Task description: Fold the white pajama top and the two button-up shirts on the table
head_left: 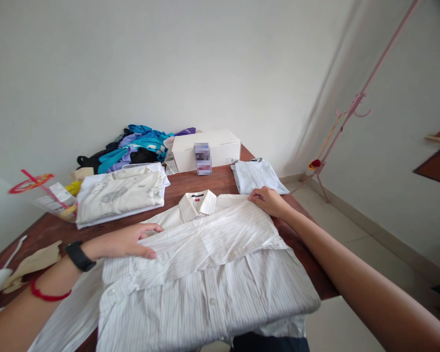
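A white striped button shirt (205, 293) lies on the brown wooden table, its collar toward the back. One sleeve is laid across the upper chest. My left hand (132, 240) rests on the fabric left of the collar, thumb and fingers apart. At the right shoulder, my right hand (269, 201) has its fingers pinched together on the shirt. The other sleeve spreads toward the lower left, partly behind my left forearm. The shirt's bottom edge reaches the near side of the table.
Folded white clothes (122, 193) lie left, a pale blue folded garment (258, 176) right. Behind are a clothes heap (139, 146) and a white box (209, 146). A red-and-yellow item (33, 183) stands far left; a pink rack (352, 107) is at the right wall.
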`<act>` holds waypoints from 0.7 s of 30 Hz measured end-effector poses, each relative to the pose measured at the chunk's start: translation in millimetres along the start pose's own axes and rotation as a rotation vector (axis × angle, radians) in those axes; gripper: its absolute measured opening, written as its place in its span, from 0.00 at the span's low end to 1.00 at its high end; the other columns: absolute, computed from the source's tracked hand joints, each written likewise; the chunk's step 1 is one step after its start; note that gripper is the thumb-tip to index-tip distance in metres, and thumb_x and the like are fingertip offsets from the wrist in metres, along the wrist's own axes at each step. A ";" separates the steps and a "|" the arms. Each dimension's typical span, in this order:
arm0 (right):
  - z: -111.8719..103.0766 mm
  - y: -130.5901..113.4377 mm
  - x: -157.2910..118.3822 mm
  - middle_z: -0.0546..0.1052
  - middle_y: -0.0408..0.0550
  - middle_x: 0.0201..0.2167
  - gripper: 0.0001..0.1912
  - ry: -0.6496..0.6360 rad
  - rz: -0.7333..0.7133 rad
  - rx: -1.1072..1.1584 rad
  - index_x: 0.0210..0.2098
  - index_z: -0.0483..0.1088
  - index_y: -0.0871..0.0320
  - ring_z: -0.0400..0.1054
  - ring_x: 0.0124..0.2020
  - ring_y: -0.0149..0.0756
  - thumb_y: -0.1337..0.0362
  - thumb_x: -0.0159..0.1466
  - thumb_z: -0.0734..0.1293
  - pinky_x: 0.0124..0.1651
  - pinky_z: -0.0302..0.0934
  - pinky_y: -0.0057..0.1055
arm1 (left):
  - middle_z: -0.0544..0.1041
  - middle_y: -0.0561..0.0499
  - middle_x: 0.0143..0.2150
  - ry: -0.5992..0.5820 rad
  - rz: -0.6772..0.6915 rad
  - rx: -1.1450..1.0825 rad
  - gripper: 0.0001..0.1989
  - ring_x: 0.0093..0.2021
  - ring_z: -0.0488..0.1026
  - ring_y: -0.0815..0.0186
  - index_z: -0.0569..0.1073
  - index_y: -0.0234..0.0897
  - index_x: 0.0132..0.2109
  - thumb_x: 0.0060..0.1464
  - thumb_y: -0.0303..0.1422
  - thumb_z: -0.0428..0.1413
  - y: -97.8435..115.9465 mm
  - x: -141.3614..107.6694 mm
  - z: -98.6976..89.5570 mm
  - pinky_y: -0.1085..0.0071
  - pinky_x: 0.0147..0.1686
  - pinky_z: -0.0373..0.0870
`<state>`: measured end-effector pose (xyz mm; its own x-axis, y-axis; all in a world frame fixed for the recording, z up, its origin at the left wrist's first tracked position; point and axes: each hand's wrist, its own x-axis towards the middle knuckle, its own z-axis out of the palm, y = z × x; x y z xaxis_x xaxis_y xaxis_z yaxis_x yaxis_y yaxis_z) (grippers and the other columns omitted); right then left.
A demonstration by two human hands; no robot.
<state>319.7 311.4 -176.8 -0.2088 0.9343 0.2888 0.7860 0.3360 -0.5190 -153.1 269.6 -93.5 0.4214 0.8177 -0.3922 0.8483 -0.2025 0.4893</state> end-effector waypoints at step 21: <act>7.2 -61.2 -18.9 0.74 0.54 0.57 0.20 -0.264 -0.310 0.027 0.57 0.73 0.54 0.68 0.60 0.48 0.53 0.70 0.65 0.62 0.62 0.47 | 0.80 0.52 0.47 0.241 0.013 0.192 0.18 0.46 0.77 0.59 0.75 0.45 0.53 0.68 0.43 0.45 -10.6 -8.0 29.7 0.68 0.46 0.67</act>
<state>271.4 274.0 -156.3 -0.5785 0.7853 0.2206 0.6472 0.6065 -0.4618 -155.9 249.2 -118.7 0.3635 0.9141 -0.1796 0.8982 -0.2926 0.3281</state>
